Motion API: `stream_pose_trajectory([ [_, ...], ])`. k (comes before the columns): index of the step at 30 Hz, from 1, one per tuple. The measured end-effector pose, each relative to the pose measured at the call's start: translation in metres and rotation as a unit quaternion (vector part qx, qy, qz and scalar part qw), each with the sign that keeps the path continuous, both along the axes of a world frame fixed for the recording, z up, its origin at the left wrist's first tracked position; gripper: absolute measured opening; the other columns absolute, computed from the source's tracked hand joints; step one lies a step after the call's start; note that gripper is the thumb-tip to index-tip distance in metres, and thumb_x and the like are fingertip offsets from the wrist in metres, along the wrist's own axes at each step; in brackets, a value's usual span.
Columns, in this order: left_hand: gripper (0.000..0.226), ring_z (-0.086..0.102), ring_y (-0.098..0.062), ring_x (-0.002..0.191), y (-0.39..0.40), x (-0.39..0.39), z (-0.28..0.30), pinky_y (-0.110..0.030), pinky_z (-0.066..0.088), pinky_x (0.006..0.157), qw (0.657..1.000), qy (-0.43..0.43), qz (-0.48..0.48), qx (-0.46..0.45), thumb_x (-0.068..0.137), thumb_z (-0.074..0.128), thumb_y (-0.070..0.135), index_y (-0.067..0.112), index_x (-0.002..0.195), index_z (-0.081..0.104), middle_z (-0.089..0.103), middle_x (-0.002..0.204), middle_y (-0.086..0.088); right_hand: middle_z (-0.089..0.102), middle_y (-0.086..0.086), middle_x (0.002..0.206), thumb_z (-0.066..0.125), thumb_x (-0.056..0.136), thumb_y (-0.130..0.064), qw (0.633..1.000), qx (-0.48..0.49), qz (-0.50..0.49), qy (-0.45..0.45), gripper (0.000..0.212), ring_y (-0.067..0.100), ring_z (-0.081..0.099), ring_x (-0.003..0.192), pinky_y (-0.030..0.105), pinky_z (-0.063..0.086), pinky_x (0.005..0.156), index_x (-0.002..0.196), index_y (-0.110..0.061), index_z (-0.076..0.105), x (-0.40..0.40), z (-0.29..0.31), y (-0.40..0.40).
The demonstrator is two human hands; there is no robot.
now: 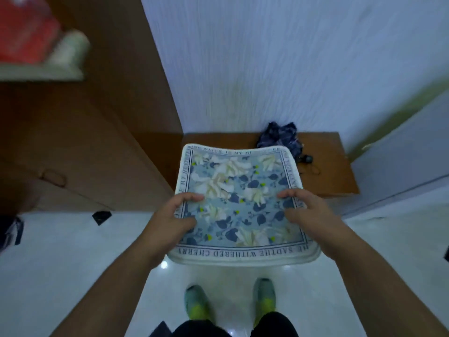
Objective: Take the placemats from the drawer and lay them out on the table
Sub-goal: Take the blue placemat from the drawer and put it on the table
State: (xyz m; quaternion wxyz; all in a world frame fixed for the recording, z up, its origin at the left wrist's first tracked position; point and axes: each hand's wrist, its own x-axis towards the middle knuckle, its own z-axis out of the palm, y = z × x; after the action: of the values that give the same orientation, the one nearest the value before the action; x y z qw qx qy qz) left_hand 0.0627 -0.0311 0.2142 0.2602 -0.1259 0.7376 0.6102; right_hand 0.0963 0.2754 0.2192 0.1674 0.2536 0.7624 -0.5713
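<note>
Placemat, floral, held level above the floor: left hand grips its 9 o'clock edge, right hand its 3 o'clock edge. Desk at 12 o'clock carries dark cloth.

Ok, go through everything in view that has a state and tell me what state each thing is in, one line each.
Blue floral placemat with white lettered border: held flat in the air by both side edges, far end sagging slightly.
Left hand: fingers curled over the mat's left edge.
Right hand: fingers curled over the mat's right edge.
Dark blue patterned cloth: crumpled on the low brown wooden surface.
Green shoes: worn, planted on the white floor.
</note>
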Motion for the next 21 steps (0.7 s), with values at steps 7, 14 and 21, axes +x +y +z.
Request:
stream_pose_trajectory([
  [7, 0.02, 0.07, -0.022, 0.112, 0.011, 0.008, 0.148, -0.049, 0.06, 0.089, 0.983, 0.184, 0.001, -0.018, 0.093, 0.072, 0.017, 0.035, 0.101, 0.078, 0.067, 0.129, 0.006, 0.068, -0.014, 0.123, 0.074, 0.086, -0.016, 0.982, 0.006, 0.01, 0.187, 0.033, 0.006, 0.068, 0.106, 0.039, 0.059, 0.089, 0.11, -0.04, 0.075, 0.023, 0.137, 0.024],
  [14, 0.051, 0.068, -0.016, 0.117, 0.033, 0.071, 0.228, -0.043, 0.061, 0.09, 0.971, 0.234, 0.052, -0.012, 0.09, 0.073, 0.009, 0.048, 0.123, 0.07, 0.062, 0.137, 0.013, 0.054, -0.023, 0.117, 0.081, 0.081, -0.014, 0.962, 0.047, 0.108, 0.247, 0.056, -0.006, 0.058, 0.095, 0.007, 0.051, 0.071, 0.12, -0.049, 0.061, 0.031, 0.21, 0.048],
  [21, 0.054, 0.074, -0.024, 0.103, 0.026, 0.164, 0.245, -0.044, 0.065, 0.076, 0.945, 0.238, 0.217, -0.064, 0.088, 0.076, 0.013, 0.053, 0.123, 0.066, 0.061, 0.132, 0.014, 0.055, -0.02, 0.132, 0.078, 0.084, -0.016, 0.929, 0.006, 0.253, 0.271, 0.056, 0.009, 0.059, 0.118, 0.039, 0.056, 0.095, 0.122, -0.054, 0.059, 0.027, 0.227, 0.018],
])
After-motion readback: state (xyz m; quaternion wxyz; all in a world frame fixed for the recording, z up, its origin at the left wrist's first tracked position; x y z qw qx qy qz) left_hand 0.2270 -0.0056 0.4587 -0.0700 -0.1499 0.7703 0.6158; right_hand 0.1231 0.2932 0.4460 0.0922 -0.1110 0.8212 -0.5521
